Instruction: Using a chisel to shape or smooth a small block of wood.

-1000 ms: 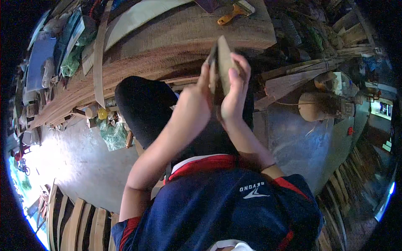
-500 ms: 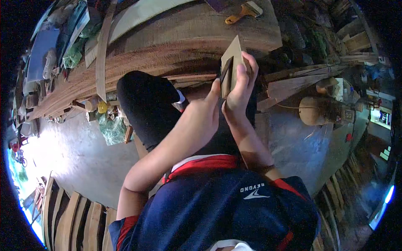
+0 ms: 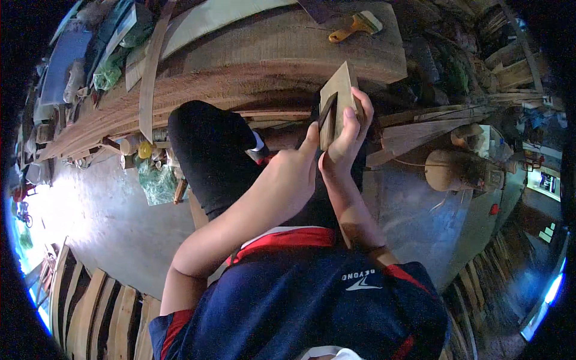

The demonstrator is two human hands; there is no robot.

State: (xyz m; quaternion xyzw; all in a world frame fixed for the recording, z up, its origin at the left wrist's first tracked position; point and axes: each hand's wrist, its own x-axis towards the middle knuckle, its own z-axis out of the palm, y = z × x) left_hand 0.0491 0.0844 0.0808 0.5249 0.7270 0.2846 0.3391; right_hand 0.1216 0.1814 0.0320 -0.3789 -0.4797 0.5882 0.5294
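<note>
In front of my lap I hold a small flat piece of pale wood (image 3: 338,83) tilted upright. My right hand (image 3: 348,135) is closed round its right side, with the thumb lying over the face. My left hand (image 3: 294,168) is closed on a thin dark flat tool (image 3: 327,111), whose blade-like end lies against the wood's left part. The left index finger or thumb points up along this tool. Its handle is hidden in the left hand, so I cannot tell its exact kind.
A thick wooden plank bench (image 3: 264,51) spans the far side, carrying a paintbrush (image 3: 357,26) with an orange-brown handle. Further right is a rounded machine like a motor or tank (image 3: 447,170). Wooden boards (image 3: 99,315) stack up at the lower left. Green plastic (image 3: 157,182) lies left of my knee.
Both hands, with the wood and the dark tool, sit slightly lower in the picture. The wood has turned a little, showing more of its edge. My grips look the same.
</note>
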